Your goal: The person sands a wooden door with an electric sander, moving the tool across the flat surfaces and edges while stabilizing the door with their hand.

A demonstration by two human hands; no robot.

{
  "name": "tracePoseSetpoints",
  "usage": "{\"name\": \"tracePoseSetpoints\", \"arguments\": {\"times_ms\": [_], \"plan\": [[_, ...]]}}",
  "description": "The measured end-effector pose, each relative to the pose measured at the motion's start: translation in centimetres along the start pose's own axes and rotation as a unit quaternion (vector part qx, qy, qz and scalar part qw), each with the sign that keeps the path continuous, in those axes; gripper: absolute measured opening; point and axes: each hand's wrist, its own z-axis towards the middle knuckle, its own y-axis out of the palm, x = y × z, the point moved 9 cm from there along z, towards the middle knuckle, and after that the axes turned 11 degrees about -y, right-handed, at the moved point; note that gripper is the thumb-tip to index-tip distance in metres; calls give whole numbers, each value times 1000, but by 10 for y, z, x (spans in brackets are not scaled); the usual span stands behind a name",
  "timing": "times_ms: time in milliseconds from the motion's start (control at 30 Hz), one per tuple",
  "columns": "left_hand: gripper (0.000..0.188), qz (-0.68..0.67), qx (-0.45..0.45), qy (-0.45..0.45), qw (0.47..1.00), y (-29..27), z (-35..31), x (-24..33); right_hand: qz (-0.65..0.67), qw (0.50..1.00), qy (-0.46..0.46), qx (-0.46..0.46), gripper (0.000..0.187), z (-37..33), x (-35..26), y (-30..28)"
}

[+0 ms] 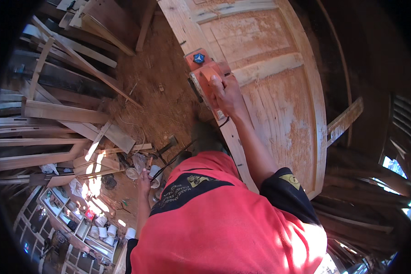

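My right hand [227,93] is wrapped round the handle of an orange electric planer [209,84] with a blue knob at its front. The planer rests on the left stile of a pale wooden panelled door [271,118], which lies under my right arm. Low on my left side, my left hand [144,181] is closed on a black cord [171,160]. The cord runs from there toward my body. Part of it is hidden behind my red shirt, and the left fingers show small. The planer's underside is out of sight.
Planks and wooden frames [64,112] are piled on the left. Shavings cover the brown floor [155,82]. A hammer-like tool [168,144] lies near my left arm. White containers [106,232] stand by a shelf at lower left. A board [345,121] sticks out beyond the door's right edge.
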Motion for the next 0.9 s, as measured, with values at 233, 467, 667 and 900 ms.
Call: {"name": "tracePoseSetpoints", "arguments": {"times_ms": [233, 467, 667, 900], "plan": [[56, -12, 25, -9, 1000, -17, 4, 100, -43, 998, -51, -4, 63, 108, -27, 31], [59, -49, 25, -22, 998, -20, 31, 128, -83, 981, -143, 97, 61, 193, -81, 39], [59, -80, 15, -8, 997, -19, 46, 159, -21, 992, -112, 47, 48, 264, -98, 60], [55, -131, 25, 2, 991, -24, 73, 195, -40, 985, -148, 76, 49, 337, -124, 79]]}}
